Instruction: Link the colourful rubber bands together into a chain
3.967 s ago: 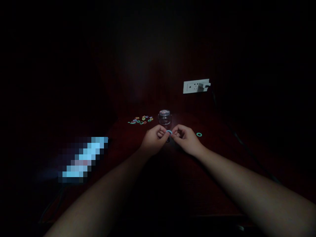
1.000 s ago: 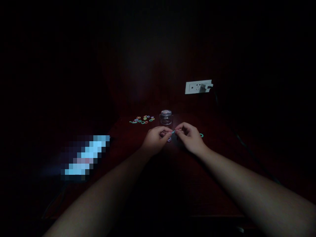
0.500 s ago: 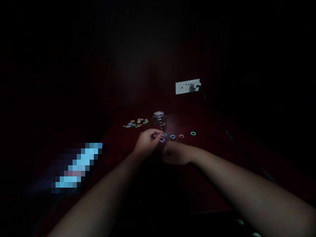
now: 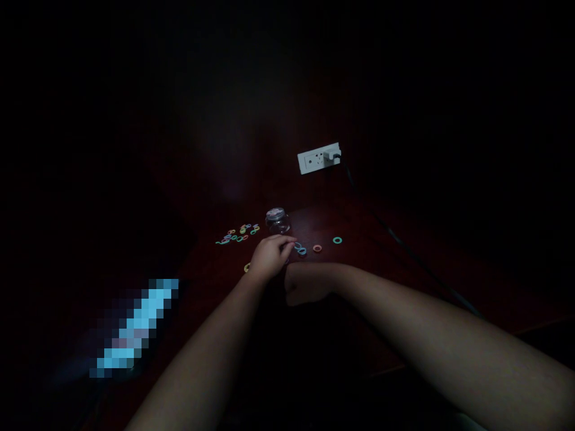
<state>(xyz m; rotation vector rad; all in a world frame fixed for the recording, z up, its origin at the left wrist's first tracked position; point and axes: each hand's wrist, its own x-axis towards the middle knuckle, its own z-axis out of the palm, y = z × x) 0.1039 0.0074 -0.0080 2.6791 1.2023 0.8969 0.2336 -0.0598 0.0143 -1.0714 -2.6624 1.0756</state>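
My left hand (image 4: 272,257) is closed in a pinch, its thumb and fingertips at a pale blue hair tie (image 4: 297,245). A second blue hair tie (image 4: 302,252) lies against that one. To the right, a pink hair tie (image 4: 317,248) and a green hair tie (image 4: 337,240) rest on the dark red table. My right hand (image 4: 311,283) is curled into a fist just nearer to me; its fingertips are hidden. Between the hands a bit of a purple hair tie shows. A yellow hair tie (image 4: 247,267) sits partly behind my left wrist.
Beyond my left hand stands a clear lidded jar (image 4: 278,222). Several coloured hair ties (image 4: 239,239) lie scattered to its left. A bright blurred screen (image 4: 139,326) is at the left. Behind are a wall socket (image 4: 319,158) with a plug and a dark cable (image 4: 399,239) along the right.
The view has turned, so the jar and socket appear further left. My left hand has shifted right over the hair ties, uncovering a yellow one. My right hand stays a fist.
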